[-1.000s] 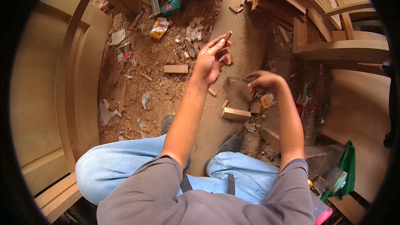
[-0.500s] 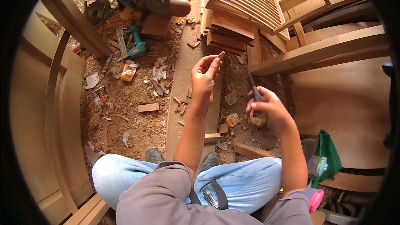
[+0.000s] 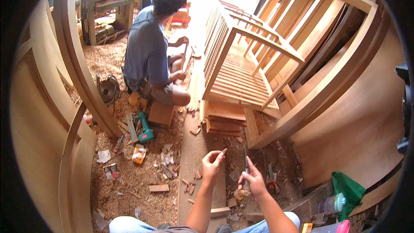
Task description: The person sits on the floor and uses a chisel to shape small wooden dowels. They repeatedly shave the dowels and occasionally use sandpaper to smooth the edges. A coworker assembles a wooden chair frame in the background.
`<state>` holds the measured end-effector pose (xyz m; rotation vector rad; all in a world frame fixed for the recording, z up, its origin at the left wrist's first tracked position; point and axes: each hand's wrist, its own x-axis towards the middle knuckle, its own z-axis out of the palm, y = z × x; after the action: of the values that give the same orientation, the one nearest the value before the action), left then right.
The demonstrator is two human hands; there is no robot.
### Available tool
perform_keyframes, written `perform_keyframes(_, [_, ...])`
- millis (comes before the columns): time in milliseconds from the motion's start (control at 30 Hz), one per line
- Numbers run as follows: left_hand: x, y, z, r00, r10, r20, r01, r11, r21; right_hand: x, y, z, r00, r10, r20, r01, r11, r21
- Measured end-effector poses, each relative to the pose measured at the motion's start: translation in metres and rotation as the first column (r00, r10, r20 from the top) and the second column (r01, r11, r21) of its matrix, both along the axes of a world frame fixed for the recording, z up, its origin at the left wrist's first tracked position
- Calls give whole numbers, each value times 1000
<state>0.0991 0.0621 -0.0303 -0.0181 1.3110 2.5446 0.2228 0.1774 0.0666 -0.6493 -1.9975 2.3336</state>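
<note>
Pinched between the thumb and fingers of my left hand (image 3: 210, 167) is a small wooden peg (image 3: 224, 151), its end showing past the fingertips. My right hand (image 3: 256, 182) is closed around a chisel (image 3: 246, 164). Its dark narrow blade points away from me, and a light wooden butt shows below the fingers. The two hands are apart, the chisel a little to the right of the peg. Under my left hand runs a long wooden board (image 3: 189, 151) on the ground, with several loose wooden pegs (image 3: 188, 186) beside my wrist.
A co-worker (image 3: 148, 51) sits ahead on the left, holding a thin strip. A slatted wooden frame (image 3: 235, 67) rests on stacked boards (image 3: 224, 114). Nearby lie a green nail gun (image 3: 145, 131) and a circular saw (image 3: 108, 89). Wooden panels (image 3: 345, 116) flank both sides; shavings cover the ground.
The view has tilted up, bringing the co-worker's upper body into sight. My right hand has come closer to my left, and the chisel now stands more upright. Both hands keep their hold.
</note>
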Motion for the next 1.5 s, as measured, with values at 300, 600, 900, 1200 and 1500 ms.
perform_keyframes(300, [6, 3, -2, 994, 44, -95, -43, 999, 15, 9, -11, 4, 993, 115, 9, -115, 979, 167])
perform_keyframes(600, [10, 4, -2, 993, -26, -116, 20, 998, -52, 12, -18, 6, 989, 147, 35, -151, 966, 210])
perform_keyframes(900, [11, 6, -2, 993, -47, -112, 43, 998, -39, 11, -17, 4, 990, 136, 41, -142, 968, 205])
perform_keyframes(1200, [12, 7, 1, 992, 11, -127, -17, 999, -48, 13, -14, 3, 987, 138, 80, -152, 966, 207])
perform_keyframes(1500, [11, 7, -1, 990, 32, -137, -42, 997, -66, 13, -15, 4, 975, 172, 138, -198, 957, 211])
